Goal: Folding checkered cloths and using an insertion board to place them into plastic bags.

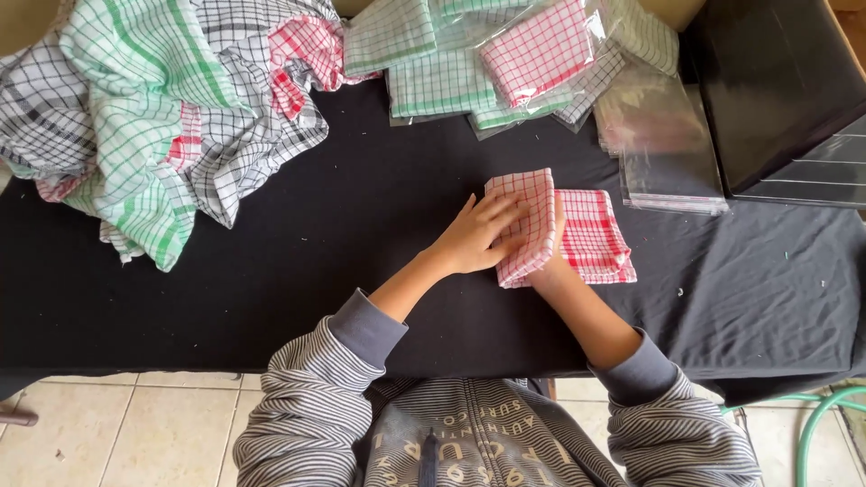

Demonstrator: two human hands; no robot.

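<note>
Step in hand, by my read: folding a red-and-white checked cloth (577,230) at mid-table on the black table cover (316,234).

L hand (476,236): flat, fingers spread, pressing on the folded-over flap; grips nothing. R hand (552,257): mostly hidden under the flap, thumb atop the cloth edge; appears to pinch the fold, but how far closed, cannot tell.

Next move, judged: flap needs laying flat w/ edges squared on the lower layer, then smoothing; a skewed crease is the likely fault.

Packages: clear plastic sleeves holding folded checked cloths (505,63), green, red and grey, overlapping along the far edge, centre-right. Stack of empty clear sleeves (667,153) just right of the cloth, apart from it. Loose heap of unfolded cloths (153,108) far left. Black box (776,90) at far right. No labels or signs legible.
</note>
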